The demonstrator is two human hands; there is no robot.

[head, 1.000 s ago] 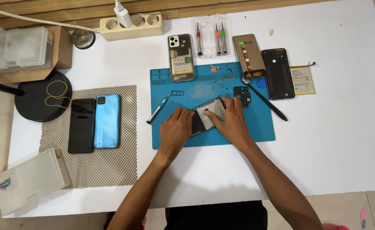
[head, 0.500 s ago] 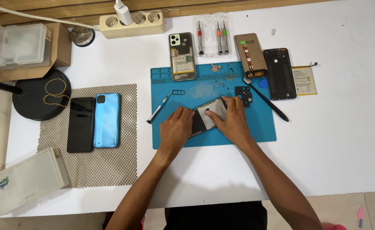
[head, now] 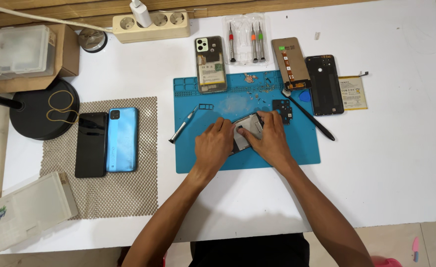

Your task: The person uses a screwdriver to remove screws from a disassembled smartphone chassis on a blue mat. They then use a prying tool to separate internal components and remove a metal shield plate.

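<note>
**Both hands on an opened phone at the middle of the blue mat**

A dark, opened phone body with a grey inner plate [head: 247, 129] lies tilted on the blue silicone work mat [head: 297, 153], near the mat's centre. The left hand [head: 214, 147] covers its left end, fingers curled over the edge and clasping it. The right hand [head: 272, 141] presses on its right side, fingertips [head: 263, 117] gripping the far edge, so the phone body is held between the two hands.

Just right of the right hand's fingers lies a small black square part [head: 282, 110], and beyond it a long black stylus-like tool [head: 311, 117] slants across the mat's right edge. To the left of the hands, a slim metal-tipped screwdriver [head: 183, 125] rests on the mat, with a small frame-shaped tray [head: 205, 106] just beside its far end.

At the mat's far edge a backless phone showing its battery [head: 210, 64] lies half on the mat. Further right are a clear packet of three screwdrivers [head: 245, 42], a brown-backed display panel [head: 290, 63], a black phone back cover [head: 324, 84] and a flat pale battery [head: 352, 92].

Well to the left, on a beige mesh pad [head: 124, 198], a black phone [head: 91, 144] and a light blue phone [head: 122, 139] lie side by side, touching.
</note>
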